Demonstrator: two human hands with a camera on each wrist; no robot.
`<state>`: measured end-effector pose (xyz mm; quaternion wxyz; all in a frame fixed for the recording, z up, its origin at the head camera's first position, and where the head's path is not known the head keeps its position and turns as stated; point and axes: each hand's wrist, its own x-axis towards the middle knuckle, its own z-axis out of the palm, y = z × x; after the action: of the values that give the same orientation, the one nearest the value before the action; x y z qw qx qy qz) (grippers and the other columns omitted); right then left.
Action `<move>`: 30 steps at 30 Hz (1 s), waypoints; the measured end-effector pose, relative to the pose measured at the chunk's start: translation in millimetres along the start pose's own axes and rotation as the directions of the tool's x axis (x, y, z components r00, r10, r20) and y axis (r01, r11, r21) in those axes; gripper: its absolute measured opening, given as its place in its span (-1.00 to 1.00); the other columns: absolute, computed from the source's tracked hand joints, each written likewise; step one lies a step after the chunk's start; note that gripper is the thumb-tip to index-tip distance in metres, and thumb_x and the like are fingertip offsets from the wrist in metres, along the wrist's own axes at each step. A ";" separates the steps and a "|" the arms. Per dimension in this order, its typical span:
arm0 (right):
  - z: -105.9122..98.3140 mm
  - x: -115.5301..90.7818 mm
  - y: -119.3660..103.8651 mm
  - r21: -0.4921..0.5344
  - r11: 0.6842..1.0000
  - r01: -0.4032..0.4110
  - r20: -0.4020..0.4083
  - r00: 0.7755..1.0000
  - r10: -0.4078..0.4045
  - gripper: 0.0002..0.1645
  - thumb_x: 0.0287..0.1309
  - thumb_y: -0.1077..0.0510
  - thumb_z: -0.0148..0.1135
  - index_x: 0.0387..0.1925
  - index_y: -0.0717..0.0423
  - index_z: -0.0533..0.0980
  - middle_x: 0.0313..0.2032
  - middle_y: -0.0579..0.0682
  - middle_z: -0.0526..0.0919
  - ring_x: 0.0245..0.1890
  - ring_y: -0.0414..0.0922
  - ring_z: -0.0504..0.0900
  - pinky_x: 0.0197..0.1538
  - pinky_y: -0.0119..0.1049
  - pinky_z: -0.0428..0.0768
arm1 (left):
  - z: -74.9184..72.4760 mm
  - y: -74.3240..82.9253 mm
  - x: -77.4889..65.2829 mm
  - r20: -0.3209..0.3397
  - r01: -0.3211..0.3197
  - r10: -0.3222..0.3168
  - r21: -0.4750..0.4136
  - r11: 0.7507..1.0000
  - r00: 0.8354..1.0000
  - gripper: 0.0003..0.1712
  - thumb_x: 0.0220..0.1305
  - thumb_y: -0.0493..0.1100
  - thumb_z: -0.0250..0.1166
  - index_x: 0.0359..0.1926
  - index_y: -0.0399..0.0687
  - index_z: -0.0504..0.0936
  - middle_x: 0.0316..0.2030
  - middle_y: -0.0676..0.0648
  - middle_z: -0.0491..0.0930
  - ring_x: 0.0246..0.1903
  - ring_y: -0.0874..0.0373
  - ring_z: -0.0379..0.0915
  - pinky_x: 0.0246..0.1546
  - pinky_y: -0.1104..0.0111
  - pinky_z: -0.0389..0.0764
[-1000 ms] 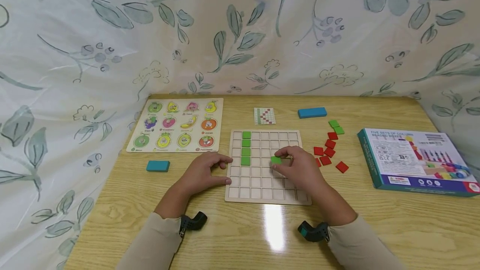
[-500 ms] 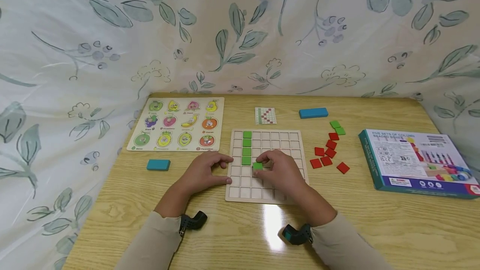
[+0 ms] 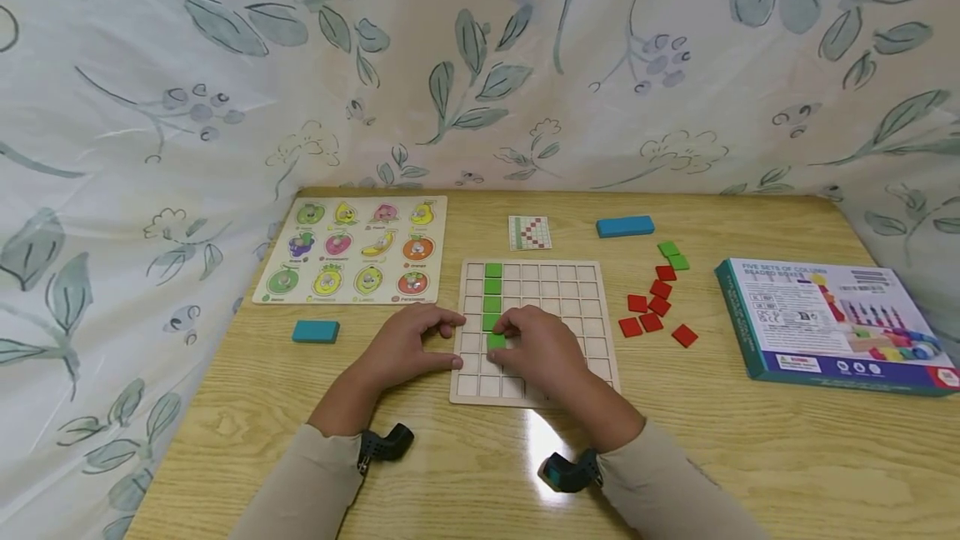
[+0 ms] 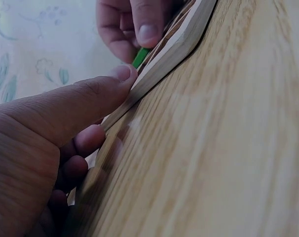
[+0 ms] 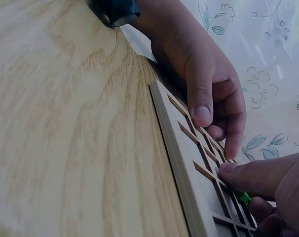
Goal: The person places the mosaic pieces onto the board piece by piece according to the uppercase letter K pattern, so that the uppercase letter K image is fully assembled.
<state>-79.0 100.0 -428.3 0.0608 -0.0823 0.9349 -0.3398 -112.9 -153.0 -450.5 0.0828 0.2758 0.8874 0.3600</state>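
Observation:
A wooden grid board (image 3: 547,272) lies in the middle of the table, with a column of green square tiles (image 3: 492,304) in its second column. My right hand (image 3: 543,352) pinches another green tile (image 3: 496,342) between thumb and fingers, just below that column. In the right wrist view a bit of this green tile (image 5: 244,197) shows between the fingers, close over the grid. My left hand (image 3: 408,348) rests at the board's left edge, thumb and fingertips spread along it. The left wrist view shows the left thumb (image 4: 121,74) touching the board's rim (image 4: 162,66).
Several red tiles (image 3: 660,305) and two green tiles (image 3: 672,255) lie right of the board. A small pattern card (image 3: 529,233) is behind it. Blue blocks (image 3: 626,227) lie back right and left. A fruit puzzle board (image 3: 350,250) and a boxed set (image 3: 836,323) flank the area.
My right hand has carried the green tile leftward across the grid and slightly toward me, to the second column. The left hand has stayed at the board's edge.

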 end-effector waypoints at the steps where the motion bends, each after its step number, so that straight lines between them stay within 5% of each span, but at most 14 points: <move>1: 0.8 0.4 -0.4 -0.013 1.000 -0.002 0.003 1.000 0.002 -0.69 0.05 -0.01 0.71 -0.22 -0.12 0.73 -0.27 -0.21 0.64 -0.24 -0.20 0.60 -0.13 -0.14 0.60 | 0.0 0.0 -0.3 -0.001 0.001 -0.001 0.001 1.000 1.000 -0.38 0.12 0.06 0.70 0.19 0.11 0.74 -0.20 0.23 0.58 -0.08 0.21 0.46 0.11 0.15 0.50; 30: 6.0 0.1 -6.8 -0.072 0.997 0.005 -0.024 1.000 -0.006 -0.75 0.09 0.00 0.68 -0.27 -0.15 0.71 -0.25 -0.19 0.64 -0.25 -0.17 0.63 -0.20 -0.13 0.59 | -0.4 1.3 0.0 0.005 0.008 -0.008 -0.005 1.000 1.000 -0.40 0.14 0.06 0.68 0.20 0.11 0.74 -0.20 0.22 0.58 -0.09 0.20 0.46 0.10 0.14 0.50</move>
<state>-77.3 91.1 -428.5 0.0456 -0.0829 0.9469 -0.3072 -112.4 -152.4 -449.4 0.0871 0.2732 0.8874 0.3610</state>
